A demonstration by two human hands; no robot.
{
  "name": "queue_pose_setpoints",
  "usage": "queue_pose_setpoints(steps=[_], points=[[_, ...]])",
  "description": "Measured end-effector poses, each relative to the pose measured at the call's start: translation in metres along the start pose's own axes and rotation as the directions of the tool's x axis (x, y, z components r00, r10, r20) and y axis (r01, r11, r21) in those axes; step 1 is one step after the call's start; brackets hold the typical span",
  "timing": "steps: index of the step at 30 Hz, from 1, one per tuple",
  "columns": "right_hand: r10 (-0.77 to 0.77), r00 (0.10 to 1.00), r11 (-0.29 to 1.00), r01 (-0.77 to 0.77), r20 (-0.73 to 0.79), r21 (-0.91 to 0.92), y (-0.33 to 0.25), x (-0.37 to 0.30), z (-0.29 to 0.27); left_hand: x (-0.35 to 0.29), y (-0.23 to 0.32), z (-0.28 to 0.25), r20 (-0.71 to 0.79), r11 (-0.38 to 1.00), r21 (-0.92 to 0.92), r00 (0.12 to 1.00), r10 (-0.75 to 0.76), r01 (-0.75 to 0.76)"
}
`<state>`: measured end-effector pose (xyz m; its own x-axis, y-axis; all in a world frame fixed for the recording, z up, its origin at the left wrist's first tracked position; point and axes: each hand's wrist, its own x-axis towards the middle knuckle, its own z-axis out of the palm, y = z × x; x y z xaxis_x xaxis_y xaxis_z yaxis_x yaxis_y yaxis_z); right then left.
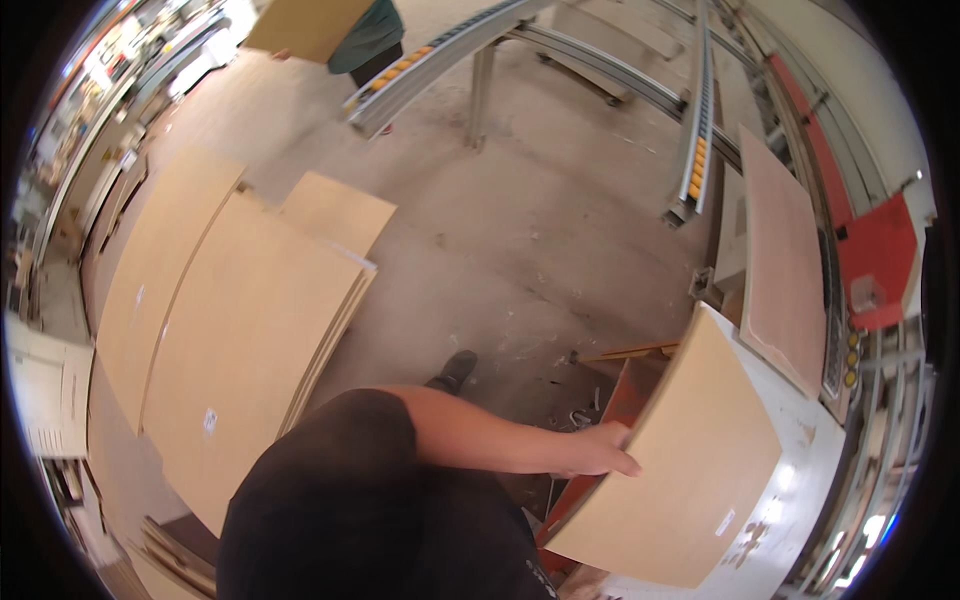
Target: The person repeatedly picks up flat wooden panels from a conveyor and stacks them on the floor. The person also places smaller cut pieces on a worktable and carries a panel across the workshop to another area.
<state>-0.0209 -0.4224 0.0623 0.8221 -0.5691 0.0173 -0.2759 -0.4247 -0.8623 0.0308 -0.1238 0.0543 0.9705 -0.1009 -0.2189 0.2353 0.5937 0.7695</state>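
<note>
At the frame's lower right, the left hand (598, 450) pinches the left edge of a pale-tan rectangular wooden board (695, 455), long axis slanting down-left; the right hand, unseen, I cannot tell.

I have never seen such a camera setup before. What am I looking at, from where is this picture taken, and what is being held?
There is no robot: a person works bare-handed. A wide fisheye camera on the person's head looks down, so straight edges appear bent. The left hand grips the edge of a light wood-coloured panel, which lies over a white surface. The right hand is not visible. On the left are more stacked panels; on the right, a pinkish board. At the top are metal conveyor rails and, partly cut off, another person.
</note>
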Motion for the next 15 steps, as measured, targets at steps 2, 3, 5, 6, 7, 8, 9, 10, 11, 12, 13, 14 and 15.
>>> queue_pose_setpoints(steps=[2,3,5,6,7,8,9,10,11,12,13,14,15], points=[[-0.028,0.993,0.980,0.005,0.114,0.199,-0.005,-0.003,0.005,-0.005,0.016,0.022,0.003,0.991,0.130,1.000,0.004,-0.005],[-0.054,0.983,0.957,0.001,0.175,0.289,-0.010,0.001,0.013,-0.011,0.021,0.032,0.002,0.985,0.169,1.000,0.024,-0.024],[-0.119,0.951,0.896,-0.020,0.285,0.443,-0.023,0.010,0.029,-0.028,0.028,0.047,-0.027,0.974,0.219,0.998,0.060,-0.053],[-0.153,0.930,0.862,-0.040,0.335,0.506,-0.031,0.014,0.036,-0.039,0.031,0.050,-0.043,0.964,0.263,0.997,0.057,-0.044],[-0.191,0.905,0.827,-0.060,0.379,0.560,-0.039,0.016,0.043,-0.050,0.032,0.050,-0.050,0.960,0.272,0.996,0.079,-0.062],[-0.229,0.876,0.789,-0.088,0.424,0.608,-0.048,0.017,0.049,-0.059,0.034,0.049,-0.063,0.955,0.281,0.991,0.118,-0.096],[-0.271,0.840,0.749,-0.123,0.470,0.651,-0.057,0.017,0.058,-0.069,0.035,0.045,-0.098,0.943,0.313,0.984,0.151,-0.113],[-0.317,0.796,0.719,-0.154,0.516,0.678,-0.069,0.017,0.065,-0.078,0.035,0.040,-0.116,0.940,0.302,0.972,0.203,-0.160],[-0.355,0.751,0.689,-0.192,0.556,0.699,-0.077,0.017,0.075,-0.087,0.036,0.032,-0.107,0.960,0.207,0.971,0.213,-0.187],[-0.396,0.702,0.658,-0.233,0.592,0.716,-0.087,0.017,0.084,-0.095,0.036,0.024,-0.109,0.972,0.123,0.970,0.215,-0.202],[-0.438,0.647,0.634,-0.271,0.625,0.725,-0.096,0.018,0.095,-0.105,0.036,0.016,-0.150,0.962,0.120,0.953,0.263,-0.246],[-0.476,0.591,0.606,-0.317,0.652,0.730,-0.106,0.019,0.104,-0.117,0.036,0.009,-0.193,0.949,0.124,0.931,0.309,-0.289],[-0.508,0.532,0.584,-0.366,0.677,0.725,-0.115,0.021,0.112,-0.130,0.036,0.004,-0.244,0.938,0.128,0.907,0.344,-0.321]])
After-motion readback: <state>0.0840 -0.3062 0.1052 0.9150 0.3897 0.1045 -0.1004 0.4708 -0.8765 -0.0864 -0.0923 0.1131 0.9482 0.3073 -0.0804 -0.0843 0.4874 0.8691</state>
